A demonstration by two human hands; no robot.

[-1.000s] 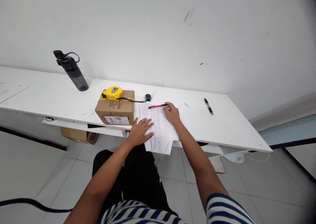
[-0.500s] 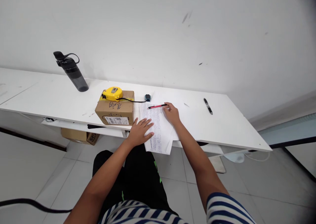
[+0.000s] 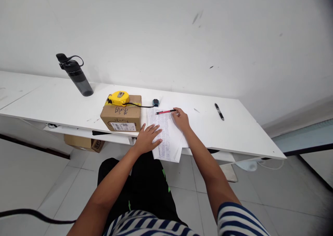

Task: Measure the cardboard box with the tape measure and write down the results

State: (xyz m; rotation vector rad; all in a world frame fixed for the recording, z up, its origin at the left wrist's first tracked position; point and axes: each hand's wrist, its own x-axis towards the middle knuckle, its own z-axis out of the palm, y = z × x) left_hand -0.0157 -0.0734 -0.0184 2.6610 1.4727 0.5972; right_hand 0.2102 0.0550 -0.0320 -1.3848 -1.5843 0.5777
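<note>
A sheet of paper (image 3: 166, 144) covered with handwriting lies on the white desk, its near end sticking out past the front edge. My left hand (image 3: 147, 139) rests with spread fingers on the paper's left side, close to the cardboard box. Between the fingers of my right hand (image 3: 180, 119) is a slim red and black pen (image 3: 165, 112), held almost level over the upper part of the sheet and pointing left. Whether the pen touches the paper I cannot tell.
Left of the paper stands a cardboard box (image 3: 121, 116) with a yellow tape measure (image 3: 118, 98) on top. Behind the paper is a small dark watch-like item (image 3: 155, 102). A dark water bottle (image 3: 78, 78) stands far left; a black marker pen (image 3: 219, 111) lies right.
</note>
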